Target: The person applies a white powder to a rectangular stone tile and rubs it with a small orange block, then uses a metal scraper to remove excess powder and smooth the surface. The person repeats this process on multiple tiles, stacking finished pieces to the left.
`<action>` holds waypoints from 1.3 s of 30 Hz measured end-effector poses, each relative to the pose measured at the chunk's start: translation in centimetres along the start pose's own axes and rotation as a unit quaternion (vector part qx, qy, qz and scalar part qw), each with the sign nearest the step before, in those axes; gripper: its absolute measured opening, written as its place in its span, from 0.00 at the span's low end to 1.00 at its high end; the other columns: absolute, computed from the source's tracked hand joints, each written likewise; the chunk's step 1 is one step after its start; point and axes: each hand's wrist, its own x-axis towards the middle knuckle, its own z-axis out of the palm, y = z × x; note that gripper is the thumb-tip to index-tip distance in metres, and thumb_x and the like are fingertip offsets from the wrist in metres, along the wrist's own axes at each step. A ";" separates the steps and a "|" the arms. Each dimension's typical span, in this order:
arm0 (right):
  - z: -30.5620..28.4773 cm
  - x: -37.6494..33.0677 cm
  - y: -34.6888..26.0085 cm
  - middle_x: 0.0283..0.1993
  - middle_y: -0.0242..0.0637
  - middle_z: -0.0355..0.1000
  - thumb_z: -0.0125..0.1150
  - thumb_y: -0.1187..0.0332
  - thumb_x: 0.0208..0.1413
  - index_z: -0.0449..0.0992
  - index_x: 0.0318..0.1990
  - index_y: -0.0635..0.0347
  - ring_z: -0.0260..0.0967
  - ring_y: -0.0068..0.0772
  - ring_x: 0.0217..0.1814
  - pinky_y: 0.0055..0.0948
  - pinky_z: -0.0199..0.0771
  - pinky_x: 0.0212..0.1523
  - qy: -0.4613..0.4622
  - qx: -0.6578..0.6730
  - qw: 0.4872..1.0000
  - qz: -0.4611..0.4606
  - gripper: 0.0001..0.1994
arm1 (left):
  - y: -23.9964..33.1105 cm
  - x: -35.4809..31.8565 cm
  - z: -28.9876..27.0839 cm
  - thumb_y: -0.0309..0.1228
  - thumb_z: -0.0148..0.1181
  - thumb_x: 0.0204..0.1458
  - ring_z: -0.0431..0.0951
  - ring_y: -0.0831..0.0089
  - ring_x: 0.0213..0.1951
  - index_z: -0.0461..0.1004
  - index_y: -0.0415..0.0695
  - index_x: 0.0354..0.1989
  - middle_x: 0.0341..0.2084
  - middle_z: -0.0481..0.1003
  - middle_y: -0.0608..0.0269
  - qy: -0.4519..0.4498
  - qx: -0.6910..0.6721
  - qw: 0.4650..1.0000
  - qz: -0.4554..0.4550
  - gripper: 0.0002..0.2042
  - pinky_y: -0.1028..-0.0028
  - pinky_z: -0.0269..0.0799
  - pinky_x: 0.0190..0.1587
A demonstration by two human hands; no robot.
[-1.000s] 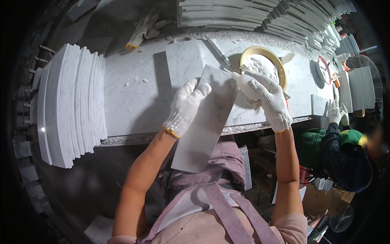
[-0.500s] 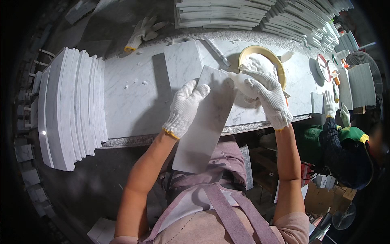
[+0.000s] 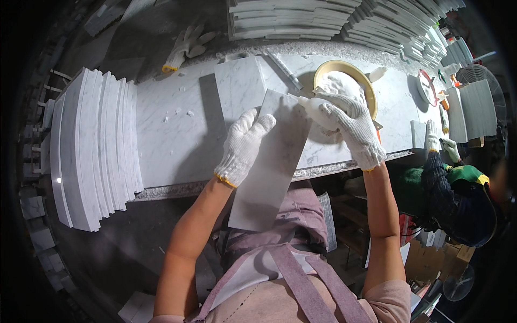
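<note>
My left hand (image 3: 245, 144), in a white knit glove with a yellow cuff, grips the left edge of a grey-white marble tile (image 3: 272, 167). The tile is tilted, its lower end over my lap and its upper end above the bench. Gloved likewise, my right hand (image 3: 353, 132) is closed round a white squeeze bottle (image 3: 322, 114), whose nozzle points at the tile's upper right edge. Just behind that hand stands a yellow bowl (image 3: 371, 97) of white powder or paste. Another marble tile (image 3: 239, 81) lies flat on the bench beyond my left hand.
A row of upright marble tiles (image 3: 89, 151) stands at the bench's left end. More tile stacks (image 3: 291, 19) line the back. A spare glove (image 3: 186, 48), a clear ruler-like strip (image 3: 283, 70) and a red-rimmed dish (image 3: 427, 89) lie about. A co-worker (image 3: 458, 199) works at the right.
The tile and both hands stay nearly in place, with the bottle still at the tile's upper edge. The view has shifted slightly. At the right, the co-worker's gloved hands have moved a little.
</note>
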 end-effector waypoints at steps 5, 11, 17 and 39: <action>0.0 0.2 0.3 0.57 0.43 0.80 0.63 0.59 0.63 0.82 0.58 0.62 0.73 0.36 0.63 0.38 0.68 0.69 0.002 0.016 1.000 -0.016 0.20 | -0.1 -0.1 0.0 0.44 0.63 0.66 0.73 0.80 0.45 0.77 0.37 0.58 0.42 0.80 0.65 0.005 -0.009 1.000 -0.006 0.23 0.74 0.70 0.53; -0.1 0.0 -0.1 0.57 0.43 0.80 0.64 0.60 0.63 0.83 0.57 0.61 0.74 0.35 0.62 0.38 0.69 0.68 -0.001 0.027 1.000 0.007 0.20 | -0.2 0.0 0.2 0.44 0.64 0.65 0.74 0.79 0.47 0.76 0.36 0.59 0.45 0.80 0.64 0.010 -0.019 1.000 -0.002 0.24 0.73 0.70 0.55; -0.1 0.0 -0.3 0.58 0.43 0.80 0.65 0.60 0.63 0.83 0.56 0.61 0.73 0.35 0.64 0.39 0.70 0.68 -0.003 0.029 1.000 0.001 0.19 | 0.5 -0.5 0.6 0.43 0.64 0.65 0.74 0.79 0.47 0.75 0.35 0.60 0.45 0.80 0.63 0.050 -0.005 0.999 -0.012 0.25 0.73 0.70 0.55; -1.5 -1.9 -0.1 0.61 0.36 0.73 0.70 0.61 0.63 0.66 0.72 0.61 0.74 0.31 0.59 0.30 0.81 0.50 -0.057 0.406 0.911 0.039 0.33 | -0.6 0.3 -0.3 0.46 0.64 0.65 0.74 0.79 0.49 0.75 0.36 0.60 0.47 0.80 0.64 0.001 0.031 0.999 -0.019 0.26 0.74 0.70 0.56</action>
